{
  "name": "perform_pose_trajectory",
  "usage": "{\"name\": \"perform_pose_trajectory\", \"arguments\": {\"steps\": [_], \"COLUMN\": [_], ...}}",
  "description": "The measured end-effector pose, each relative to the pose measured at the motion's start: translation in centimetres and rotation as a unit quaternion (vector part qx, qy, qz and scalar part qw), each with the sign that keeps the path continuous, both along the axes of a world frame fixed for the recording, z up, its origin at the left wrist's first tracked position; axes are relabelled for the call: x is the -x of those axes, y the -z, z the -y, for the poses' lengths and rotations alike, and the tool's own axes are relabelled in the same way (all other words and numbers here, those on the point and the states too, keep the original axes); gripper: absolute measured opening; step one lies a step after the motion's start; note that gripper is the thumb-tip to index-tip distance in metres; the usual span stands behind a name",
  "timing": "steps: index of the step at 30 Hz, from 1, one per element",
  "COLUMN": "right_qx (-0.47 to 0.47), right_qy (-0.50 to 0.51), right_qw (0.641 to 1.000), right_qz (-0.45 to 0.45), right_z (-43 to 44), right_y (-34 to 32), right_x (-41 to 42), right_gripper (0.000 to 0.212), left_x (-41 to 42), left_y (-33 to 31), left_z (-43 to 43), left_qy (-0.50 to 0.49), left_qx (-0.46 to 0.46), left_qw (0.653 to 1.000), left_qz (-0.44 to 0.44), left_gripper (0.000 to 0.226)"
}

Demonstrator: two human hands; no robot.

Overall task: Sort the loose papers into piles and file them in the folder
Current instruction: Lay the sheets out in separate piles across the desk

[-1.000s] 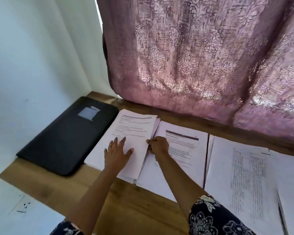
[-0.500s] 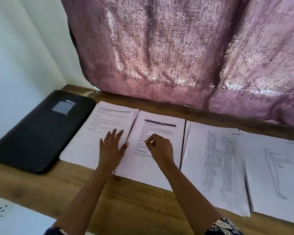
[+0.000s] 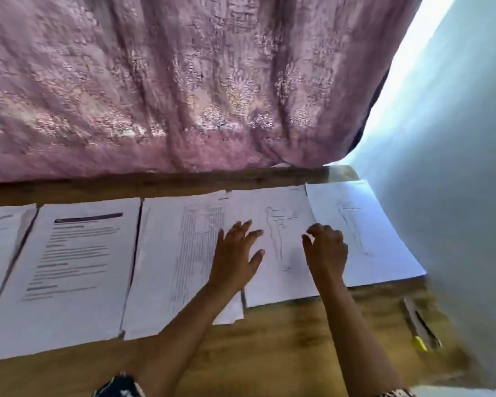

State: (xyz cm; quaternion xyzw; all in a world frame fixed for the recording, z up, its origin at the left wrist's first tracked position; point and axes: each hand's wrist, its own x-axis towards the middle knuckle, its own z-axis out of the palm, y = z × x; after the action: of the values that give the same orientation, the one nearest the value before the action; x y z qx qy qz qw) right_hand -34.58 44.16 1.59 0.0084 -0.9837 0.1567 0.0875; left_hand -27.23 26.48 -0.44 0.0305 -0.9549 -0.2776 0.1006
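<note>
The papers lie in a row of piles along the wooden surface (image 3: 284,333), directly under and to either side of both hands. The figure-drawing pile (image 3: 281,282) sits between the two. The left grip (image 3: 235,259) lies flat and open. Its fingers are spread across the seam where the table-printed pile (image 3: 184,253) meets the figure-drawing pile, with the forearm coming in from the near edge. The right grip (image 3: 325,250) is arched, with fingers bent and tips pointing down at the right border of the figure-drawing pile. Whether it pinches a sheet or only touches it cannot be told.

Half a second ago both hands were on the text pages further left, the left flat and the right with fingers curled. Both have since moved right along the row. The view has swung with them, so the black folder has left the frame.

Each sheet lies portrait, its long axis running from the near edge toward the curtain (image 3: 184,81), headings at the far end. Just right of the right grip, a second figure sheet (image 3: 364,224) has its near end angled to the right. Left of the left grip come the headed text pile (image 3: 69,267) and an edge pile (image 3: 0,239). Right of and nearer than the right grip lies a pen (image 3: 420,325) with a yellow end, beside the pale wall (image 3: 455,138).
</note>
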Motion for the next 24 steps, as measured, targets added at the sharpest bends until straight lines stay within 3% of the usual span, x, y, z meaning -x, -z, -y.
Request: {"name": "perform_pose_trajectory", "arguments": {"steps": [5, 9, 14, 19, 24], "right_qx": [-0.092, -0.112, -0.037, 0.0, 0.161], "right_qy": [-0.018, -0.045, -0.054, -0.025, 0.005], "right_qw": [0.995, 0.992, 0.996, 0.996, 0.98], "right_qz": [0.039, 0.044, 0.053, 0.084, 0.113], "right_z": [-5.1, -6.3, -7.0, -8.6, -11.2], "right_y": [1.6, 2.2, 1.0, 0.6, -0.1], "right_x": [2.7, 2.7, 3.0, 4.9, 5.6], "right_gripper": [0.03, 0.009, 0.017, 0.017, 0.036], "left_x": [5.0, 6.2, 5.1, 5.3, 5.2], "left_y": [1.7, 3.3, 4.6, 4.6, 4.6], "left_z": [-6.0, -8.1, -8.7, -8.8, -8.7], "left_qy": [0.022, 0.005, -0.027, -0.036, -0.033], "left_qx": [0.062, 0.111, 0.125, 0.116, 0.104], "left_qw": [0.997, 0.989, 0.988, 0.989, 0.99], "left_qz": [0.047, 0.101, 0.087, 0.085, 0.09], "left_gripper": [0.053, 0.057, 0.074, 0.075, 0.077]}}
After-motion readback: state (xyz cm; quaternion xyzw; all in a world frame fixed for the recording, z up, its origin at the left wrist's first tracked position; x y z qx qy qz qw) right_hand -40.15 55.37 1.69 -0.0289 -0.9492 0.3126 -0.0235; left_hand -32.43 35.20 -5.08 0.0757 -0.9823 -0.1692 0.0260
